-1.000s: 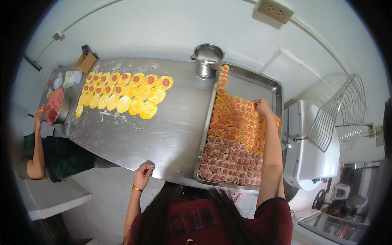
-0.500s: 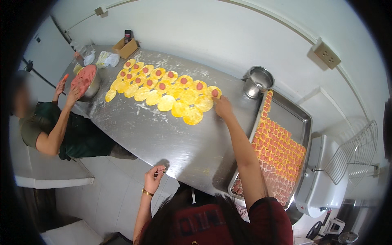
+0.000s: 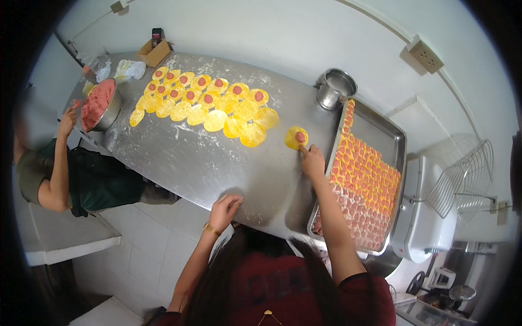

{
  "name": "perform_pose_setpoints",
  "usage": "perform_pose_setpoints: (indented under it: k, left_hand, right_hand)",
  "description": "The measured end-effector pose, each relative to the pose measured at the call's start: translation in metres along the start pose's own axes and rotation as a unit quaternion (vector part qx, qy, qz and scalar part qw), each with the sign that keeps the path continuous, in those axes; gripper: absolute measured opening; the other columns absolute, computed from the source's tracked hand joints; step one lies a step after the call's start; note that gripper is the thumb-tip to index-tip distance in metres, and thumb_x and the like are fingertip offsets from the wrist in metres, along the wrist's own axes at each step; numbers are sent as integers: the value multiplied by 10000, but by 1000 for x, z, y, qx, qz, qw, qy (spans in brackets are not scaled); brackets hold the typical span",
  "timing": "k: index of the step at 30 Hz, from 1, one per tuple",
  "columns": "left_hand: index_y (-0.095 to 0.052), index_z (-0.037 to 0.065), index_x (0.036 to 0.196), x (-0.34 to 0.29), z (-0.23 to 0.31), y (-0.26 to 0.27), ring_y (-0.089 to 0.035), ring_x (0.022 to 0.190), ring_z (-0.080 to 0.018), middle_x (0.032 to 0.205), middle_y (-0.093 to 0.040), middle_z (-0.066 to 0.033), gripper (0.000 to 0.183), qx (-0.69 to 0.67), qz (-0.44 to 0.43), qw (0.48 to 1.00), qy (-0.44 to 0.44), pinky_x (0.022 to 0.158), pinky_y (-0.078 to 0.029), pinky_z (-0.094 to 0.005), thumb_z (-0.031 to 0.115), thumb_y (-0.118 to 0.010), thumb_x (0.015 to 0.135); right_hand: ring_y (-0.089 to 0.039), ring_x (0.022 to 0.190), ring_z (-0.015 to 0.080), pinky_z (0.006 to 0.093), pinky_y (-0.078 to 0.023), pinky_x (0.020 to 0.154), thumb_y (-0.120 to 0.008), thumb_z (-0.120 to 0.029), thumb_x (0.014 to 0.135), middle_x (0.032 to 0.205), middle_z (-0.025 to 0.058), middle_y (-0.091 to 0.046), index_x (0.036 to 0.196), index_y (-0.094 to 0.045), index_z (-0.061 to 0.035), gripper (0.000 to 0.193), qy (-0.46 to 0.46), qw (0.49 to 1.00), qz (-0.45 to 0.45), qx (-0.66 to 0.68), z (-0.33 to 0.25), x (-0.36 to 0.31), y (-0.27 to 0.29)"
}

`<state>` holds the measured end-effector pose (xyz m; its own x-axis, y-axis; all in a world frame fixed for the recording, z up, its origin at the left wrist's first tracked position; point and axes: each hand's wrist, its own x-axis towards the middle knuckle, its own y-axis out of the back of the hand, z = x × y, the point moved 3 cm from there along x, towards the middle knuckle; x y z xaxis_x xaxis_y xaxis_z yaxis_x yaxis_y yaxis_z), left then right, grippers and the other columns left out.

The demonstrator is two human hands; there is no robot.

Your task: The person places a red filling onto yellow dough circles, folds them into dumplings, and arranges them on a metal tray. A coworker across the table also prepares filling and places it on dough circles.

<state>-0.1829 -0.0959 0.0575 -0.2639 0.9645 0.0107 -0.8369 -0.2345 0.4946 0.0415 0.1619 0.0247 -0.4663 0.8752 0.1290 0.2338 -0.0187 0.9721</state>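
My right hand [image 3: 312, 161] has its fingertips at the near edge of a round yellow dumpling wrapper [image 3: 291, 142], which bears a lump of pink meat filling [image 3: 299, 137]. This wrapper lies apart from the others, right of the rows. Over the table's near edge is my left hand [image 3: 225, 211], its fingers bent and pressed together; whatever they may hold is hidden. Several overlapping yellow wrappers [image 3: 216, 120] spread in rows across the steel table [image 3: 190, 163]. Pink filling sits on those of the far rows, while the nearest row is bare.
A large tray [image 3: 403, 142] of filled pieces stands at the right, beside a metal pot [image 3: 335, 89]. At the left, a co-worker [image 3: 54, 174] stands by a bowl of pink meat [image 3: 99, 106]. A cardboard box [image 3: 154, 53] and plastic bags [image 3: 129, 69] occupy the far left corner.
My right hand has brought the end wrapper with its filling nearer and away from the row. My left hand has moved right, toward the table. The co-worker's hand has left the meat.
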Motion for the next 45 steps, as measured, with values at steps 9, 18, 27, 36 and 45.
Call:
perform_pose_setpoints:
  k: [9,18,27,36,45]
  left_hand:
    - [-574,60,932,69,22,-87,-582,845,-327,935,-567,-125,212,173,-23,985,-1,718,-482,-415,192,-657,789]
    - [-595,67,870,74,21,-102,-585,871,-304,915,-583,-116,172,183,-27,982,29,720,-487,-413,163,-679,755]
    - [-569,9,951,82,1,-113,-646,840,-229,940,-648,-146,196,-75,-25,991,106,749,-513,-317,59,-636,773]
    - [-509,-9,1113,79,5,-119,-635,900,-210,1000,-642,-150,340,-153,13,982,110,778,-513,-310,16,-615,790]
    - [-505,-40,1205,83,-15,-132,-573,1046,-182,1126,-596,-104,378,-388,-71,899,189,869,-492,-291,-77,-505,828]
  right_hand:
    - [-547,860,323,424,-466,737,-519,-68,758,884,141,-545,1095,-628,-97,355,-9,994,-49,99,-70,-135,22]
    - [-610,733,297,363,-493,677,-622,-42,735,845,132,-593,881,-644,-26,148,-129,966,102,201,-40,-97,9]
    - [-621,775,160,279,-506,685,-616,-8,777,908,73,-627,935,-596,22,162,-257,835,-9,486,-26,-100,-21]
    - [-620,851,162,248,-509,742,-537,16,847,1013,125,-626,1141,-533,58,297,-306,634,36,709,-35,-109,-26]
    - [-616,867,151,253,-500,775,-585,15,820,994,110,-637,1065,-602,68,251,-290,628,11,722,-41,-107,-26]
